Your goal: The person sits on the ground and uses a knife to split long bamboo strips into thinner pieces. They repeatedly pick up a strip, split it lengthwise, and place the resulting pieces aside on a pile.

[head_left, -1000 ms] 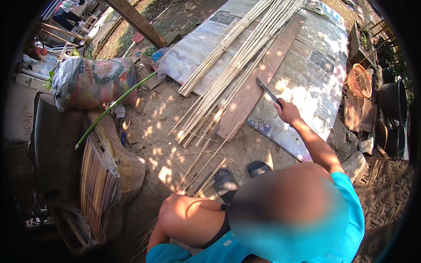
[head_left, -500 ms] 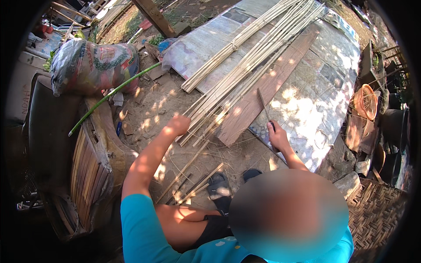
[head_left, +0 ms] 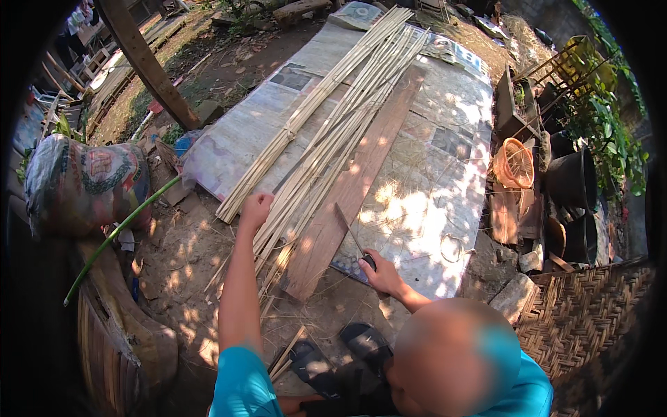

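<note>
My left hand (head_left: 257, 210) is closed in a fist between a tied bundle of bamboo strips (head_left: 295, 132) and a looser pile of bamboo strips (head_left: 326, 163). A darker bamboo strip (head_left: 303, 163) runs from the fist up across the loose pile; its gripped end is hidden by the fingers. In my right hand (head_left: 382, 273) is a knife (head_left: 349, 228) with a dark handle. Its narrow blade points away from me and to the left, over the edge of a long reddish-brown wooden board (head_left: 368, 170).
Under the bamboo lies a large pale sheet (head_left: 424, 201). To the left are a stuffed sack (head_left: 90, 181), a green stalk (head_left: 125, 226) and a slatted wooden piece (head_left: 132, 347). An orange basket (head_left: 514, 163), black pots (head_left: 571, 177) and a woven bamboo panel (head_left: 590, 306) stand right.
The view has shifted, so the scene sits lower and further left. My left hand has moved forward along the strips, away from their near ends. The knife stays in my right hand.
</note>
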Motion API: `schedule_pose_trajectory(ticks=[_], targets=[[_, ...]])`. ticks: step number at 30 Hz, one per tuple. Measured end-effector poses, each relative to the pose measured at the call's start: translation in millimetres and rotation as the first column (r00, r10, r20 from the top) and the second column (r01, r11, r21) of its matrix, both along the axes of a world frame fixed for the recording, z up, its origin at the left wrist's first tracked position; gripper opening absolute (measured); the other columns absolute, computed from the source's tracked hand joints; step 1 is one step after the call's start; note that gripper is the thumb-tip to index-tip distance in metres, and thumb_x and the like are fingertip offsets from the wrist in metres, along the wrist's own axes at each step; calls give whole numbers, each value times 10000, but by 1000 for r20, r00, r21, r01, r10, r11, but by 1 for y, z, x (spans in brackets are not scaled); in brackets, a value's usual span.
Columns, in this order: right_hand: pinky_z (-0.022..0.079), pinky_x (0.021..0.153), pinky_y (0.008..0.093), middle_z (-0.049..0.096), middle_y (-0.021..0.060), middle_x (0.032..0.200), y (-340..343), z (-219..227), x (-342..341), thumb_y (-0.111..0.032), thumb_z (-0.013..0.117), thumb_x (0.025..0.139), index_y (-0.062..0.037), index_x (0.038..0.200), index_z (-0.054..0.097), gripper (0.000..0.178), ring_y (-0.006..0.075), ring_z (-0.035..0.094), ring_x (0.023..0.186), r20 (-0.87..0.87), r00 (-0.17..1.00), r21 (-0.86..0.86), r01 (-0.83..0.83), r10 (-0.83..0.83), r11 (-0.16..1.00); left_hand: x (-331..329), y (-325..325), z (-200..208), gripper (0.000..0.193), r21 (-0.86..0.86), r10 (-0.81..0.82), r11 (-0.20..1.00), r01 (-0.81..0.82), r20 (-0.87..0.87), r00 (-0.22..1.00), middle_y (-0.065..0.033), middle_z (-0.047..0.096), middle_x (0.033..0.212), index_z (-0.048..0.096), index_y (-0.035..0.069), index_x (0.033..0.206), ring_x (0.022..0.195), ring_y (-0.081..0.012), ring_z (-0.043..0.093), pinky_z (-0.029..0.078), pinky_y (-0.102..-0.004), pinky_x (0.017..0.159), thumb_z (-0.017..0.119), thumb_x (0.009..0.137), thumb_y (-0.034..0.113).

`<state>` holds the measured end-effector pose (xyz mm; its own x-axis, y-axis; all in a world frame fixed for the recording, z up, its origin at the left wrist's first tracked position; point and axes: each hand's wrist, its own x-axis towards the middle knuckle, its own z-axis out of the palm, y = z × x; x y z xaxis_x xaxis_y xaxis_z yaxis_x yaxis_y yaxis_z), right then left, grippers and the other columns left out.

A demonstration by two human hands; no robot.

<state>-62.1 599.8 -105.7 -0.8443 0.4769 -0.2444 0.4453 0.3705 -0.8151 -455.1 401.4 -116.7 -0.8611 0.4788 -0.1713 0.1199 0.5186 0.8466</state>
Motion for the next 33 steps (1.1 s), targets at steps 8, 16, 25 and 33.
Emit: schedule_pose_trajectory(ticks=[8,16,25,33], targets=[[562,825,469,721,237,1038,-48,54,1,-289,737,882,-56,1264,575,476,441,710,944,62,823,27,-567,565,823,56,80,116,474,-240,-99,964,115,75,992,-109,703,757,764,102,1117,601,-168,633,520,-389,591,651,971,539],[587,729,372,713,193,1108,-73,58,16,-229,604,1015,0,1319,552,384,243,725,855,-42,818,-638,-464,574,615,168,159,-23,300,-265,-10,964,18,29,1000,-219,733,1054,709,61,1190,977,-409,708,571,-478,841,580,1011,264],[566,650,352,722,126,986,-74,53,11,-263,657,961,41,1242,553,427,181,686,737,-43,816,-371,-548,576,750,162,191,-17,266,-172,14,985,-13,-1,1000,-248,695,1155,650,15,1195,1079,-425,688,553,-515,927,559,989,156],[540,574,294,711,108,900,-37,26,-14,-161,550,1011,28,1176,582,253,134,655,660,112,992,-675,32,59,737,169,196,-18,269,-186,-5,983,0,-26,1000,-232,678,1158,627,44,1231,1103,-409,674,548,-516,928,573,1013,190]])
